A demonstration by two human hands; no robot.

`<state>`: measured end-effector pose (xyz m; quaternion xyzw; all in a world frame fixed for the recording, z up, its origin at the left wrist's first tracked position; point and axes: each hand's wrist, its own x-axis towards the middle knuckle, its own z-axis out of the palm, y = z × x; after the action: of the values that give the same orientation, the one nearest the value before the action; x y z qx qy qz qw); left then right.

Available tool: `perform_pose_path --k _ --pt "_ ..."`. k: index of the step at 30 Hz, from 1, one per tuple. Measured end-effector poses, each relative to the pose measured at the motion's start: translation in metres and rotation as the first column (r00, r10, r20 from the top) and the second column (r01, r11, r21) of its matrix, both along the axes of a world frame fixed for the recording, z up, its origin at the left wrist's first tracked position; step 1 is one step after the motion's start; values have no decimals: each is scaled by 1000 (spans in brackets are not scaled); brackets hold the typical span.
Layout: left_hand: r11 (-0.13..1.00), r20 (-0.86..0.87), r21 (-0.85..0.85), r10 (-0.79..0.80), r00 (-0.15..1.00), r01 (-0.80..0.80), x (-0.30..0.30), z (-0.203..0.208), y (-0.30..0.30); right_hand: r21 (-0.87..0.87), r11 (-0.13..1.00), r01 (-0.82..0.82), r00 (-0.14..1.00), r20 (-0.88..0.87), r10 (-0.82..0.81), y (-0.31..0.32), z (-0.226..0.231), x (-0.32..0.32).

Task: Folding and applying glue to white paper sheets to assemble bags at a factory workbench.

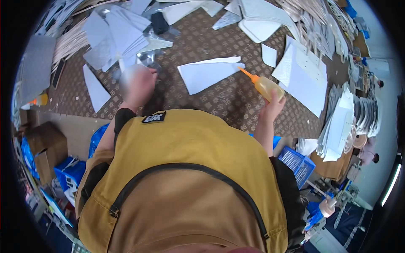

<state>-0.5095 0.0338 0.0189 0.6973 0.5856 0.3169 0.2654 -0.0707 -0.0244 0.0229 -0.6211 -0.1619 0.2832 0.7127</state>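
My right hand point(273, 106) is wrapped round a squeeze bottle point(266, 87) of yellowish liquid with a long orange nozzle. The bottle is tilted, its nozzle tip at the right end of a white cut piece point(207, 76) on the patterned brown table cover. Whether the tip touches the piece, I cannot tell. That piece looks like two overlapping layers. My left hand point(139, 86) is over the table on the left, below a fan of white sheets point(120, 31) and beside crumpled clear plastic point(151, 58). Blur covers its fingers, so any hold is hidden.
A narrow white piece point(95, 89) lies left of my left hand. Larger white pieces point(306, 80) are stacked at the right, with a small one point(268, 55) beside them. A dark object point(159, 23) sits at the back. Right of the table are hanging white pieces point(336, 126) and a blue basket point(296, 164).
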Motion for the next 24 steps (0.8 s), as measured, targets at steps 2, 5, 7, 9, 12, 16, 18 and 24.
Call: perform_pose_path --k 2,5,7,9,12,16,18,24 --pt "989 -28 -35 -144 989 143 47 3 14 1 999 36 996 84 -36 0 -9 8" --pt "971 -159 -71 -235 959 226 80 -2 27 -37 997 70 989 131 -65 4 -11 10" --pt "945 -328 -71 -324 887 319 91 -10 33 -96 989 108 981 172 -90 5 -10 12" --pt "945 -340 -73 -325 882 320 94 -11 32 -99 989 113 980 178 -95 5 -9 10" --pt "948 -363 -77 -316 877 310 96 -13 28 -106 988 111 978 190 -90 2 -8 0" --pt "959 -327 -52 -279 903 277 99 -15 26 -114 981 -154 947 267 180 -12 -7 -50" --pt "962 -284 -82 -274 919 261 99 -14 29 -153 961 -231 921 284 267 -17 -13 -79" --pt "964 -199 -79 -264 944 254 92 -21 34 -136 940 -312 885 320 339 -13 -9 -86"
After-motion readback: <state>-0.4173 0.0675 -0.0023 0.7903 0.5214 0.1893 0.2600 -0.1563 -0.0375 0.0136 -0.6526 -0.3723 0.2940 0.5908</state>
